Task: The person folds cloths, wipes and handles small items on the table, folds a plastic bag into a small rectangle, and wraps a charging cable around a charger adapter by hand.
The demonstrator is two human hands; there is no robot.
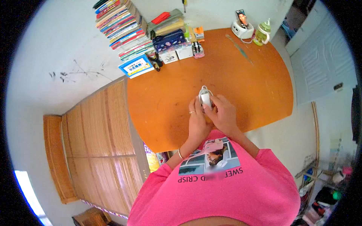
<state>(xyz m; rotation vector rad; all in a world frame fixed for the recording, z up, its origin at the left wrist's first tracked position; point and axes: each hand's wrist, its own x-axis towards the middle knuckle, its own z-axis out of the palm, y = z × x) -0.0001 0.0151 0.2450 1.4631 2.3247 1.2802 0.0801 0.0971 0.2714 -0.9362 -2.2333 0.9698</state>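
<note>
A small white charger-like block (205, 98) with a looped white cable (204, 89) is between my hands, over the orange-brown table (211, 75). My left hand (198, 122), with a ring and a bangle, has its fingers along the block's left side. From the right, my right hand (223, 113) holds the block with thumb and fingers pressed against it. The lower end of the block and part of the cable are hidden by my fingers.
Stacked books (126, 34) stand at the back left, beside a blue-framed card (136, 66) and a dark pencil case (169, 40). At the back right are a white device (242, 31) holding a phone, and a green bottle (261, 34).
</note>
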